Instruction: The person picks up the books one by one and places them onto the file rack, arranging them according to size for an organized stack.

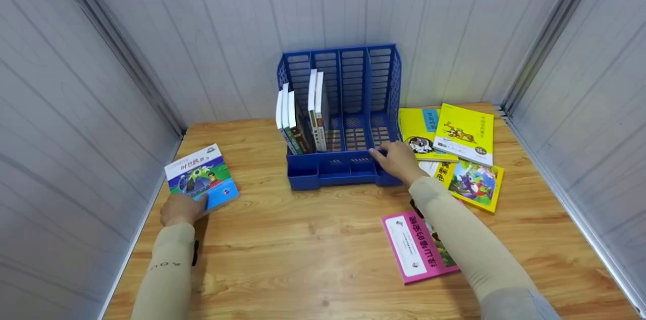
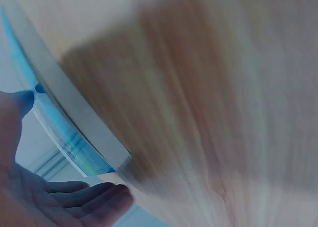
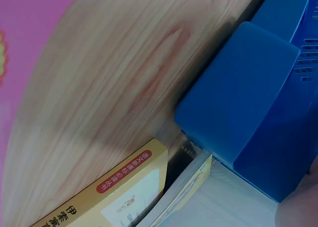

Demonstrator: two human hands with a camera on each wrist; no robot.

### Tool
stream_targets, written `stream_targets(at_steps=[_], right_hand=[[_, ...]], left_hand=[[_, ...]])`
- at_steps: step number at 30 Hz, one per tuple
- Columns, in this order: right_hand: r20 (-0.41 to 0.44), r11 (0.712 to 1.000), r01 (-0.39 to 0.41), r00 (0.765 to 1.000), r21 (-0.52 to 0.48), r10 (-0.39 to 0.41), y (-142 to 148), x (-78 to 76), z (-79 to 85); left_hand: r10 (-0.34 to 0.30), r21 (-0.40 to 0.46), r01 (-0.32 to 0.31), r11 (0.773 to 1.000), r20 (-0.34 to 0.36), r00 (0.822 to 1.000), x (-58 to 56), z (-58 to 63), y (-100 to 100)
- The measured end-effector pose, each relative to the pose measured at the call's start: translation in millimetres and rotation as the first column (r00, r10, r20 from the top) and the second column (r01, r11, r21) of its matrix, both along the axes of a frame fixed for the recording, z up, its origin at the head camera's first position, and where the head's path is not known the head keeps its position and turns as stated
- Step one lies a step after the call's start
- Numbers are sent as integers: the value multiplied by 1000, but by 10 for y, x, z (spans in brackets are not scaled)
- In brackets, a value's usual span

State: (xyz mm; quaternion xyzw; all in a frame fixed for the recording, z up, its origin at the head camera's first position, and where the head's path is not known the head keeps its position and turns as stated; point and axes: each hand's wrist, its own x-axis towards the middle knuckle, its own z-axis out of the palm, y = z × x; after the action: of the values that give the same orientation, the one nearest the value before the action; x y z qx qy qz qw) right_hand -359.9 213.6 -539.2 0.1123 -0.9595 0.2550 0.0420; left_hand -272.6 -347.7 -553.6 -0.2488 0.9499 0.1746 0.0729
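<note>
On the left, a book (image 1: 194,168) with a white, purple and blue cover is gripped at its near edge by my left hand (image 1: 180,209). In the left wrist view the thumb presses on the cover of the tilted book (image 2: 79,108), with the other fingers on its far side. A blue plastic file rack (image 1: 328,169) stands against the back wall. My right hand (image 1: 398,159) holds the rack's front right edge, its thumb along the rim. Books with pale page edges (image 1: 318,108) stand upright in the rack's left compartments.
Several yellow books (image 1: 464,133) overlap to the right of the rack. A pink book (image 1: 404,247) lies flat below the right forearm. Panel walls (image 1: 323,2) enclose the wooden table (image 1: 303,254) at the back and both sides.
</note>
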Motion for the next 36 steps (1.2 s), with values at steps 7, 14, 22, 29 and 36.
stream_targets(at_steps=[7,14,22,29,36], right_hand=[[-2,1000,1,1000,4,-1,-30,-4,9],[-14,1000,-10,1000,-25,9,-42,-5,0],[-11,1000,-6,1000,-10,6,-27,7,-25],[-16,1000,8,1000,-8,-8,-17,-9,-2],[-15,1000,4,1000,-19,-4,-12,-3,18]], left_hand=[[-26,34,24,999,68,997,-31,100,21],[52,144,-60,988,60,997,-49,152,-18],[155,261,-142,955,-29,987,28,96,-116],[135,276,-117,954,-47,990,-87,-72,-235],[182,444,-128,887,-81,980,-42,101,-54]])
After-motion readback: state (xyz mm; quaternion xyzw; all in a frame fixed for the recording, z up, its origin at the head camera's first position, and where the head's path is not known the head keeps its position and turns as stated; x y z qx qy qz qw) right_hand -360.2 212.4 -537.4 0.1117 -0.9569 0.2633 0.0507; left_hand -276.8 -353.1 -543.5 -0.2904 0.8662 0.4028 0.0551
